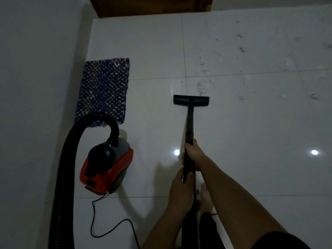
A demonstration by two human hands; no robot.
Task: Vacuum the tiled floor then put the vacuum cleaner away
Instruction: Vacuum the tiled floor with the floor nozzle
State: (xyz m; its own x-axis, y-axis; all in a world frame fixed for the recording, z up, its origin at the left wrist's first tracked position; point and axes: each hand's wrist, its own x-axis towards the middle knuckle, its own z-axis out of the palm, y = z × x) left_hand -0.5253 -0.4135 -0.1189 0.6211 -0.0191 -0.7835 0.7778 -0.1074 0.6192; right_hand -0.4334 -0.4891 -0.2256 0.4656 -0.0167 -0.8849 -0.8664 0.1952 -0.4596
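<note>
A black vacuum wand (189, 126) runs from my hands down to its flat floor nozzle (191, 100), which lies on the glossy white tiled floor (251, 132). My right hand (193, 152) grips the wand higher along the tube. Closer to me, my left hand (181, 191) grips the same wand. The red and black canister vacuum (106, 168) stands on the floor to the left. Its ribbed black hose (62, 168) arches over it. Pale scraps of debris (204, 81) are scattered ahead and to the right of the nozzle.
A blue patterned mat (104, 88) lies by the white wall (36, 87) on the left. A thin black power cord (100, 229) loops across the floor near me. A brown wooden door (149, 6) is at the far end. My bare foot (205, 196) shows below the hands.
</note>
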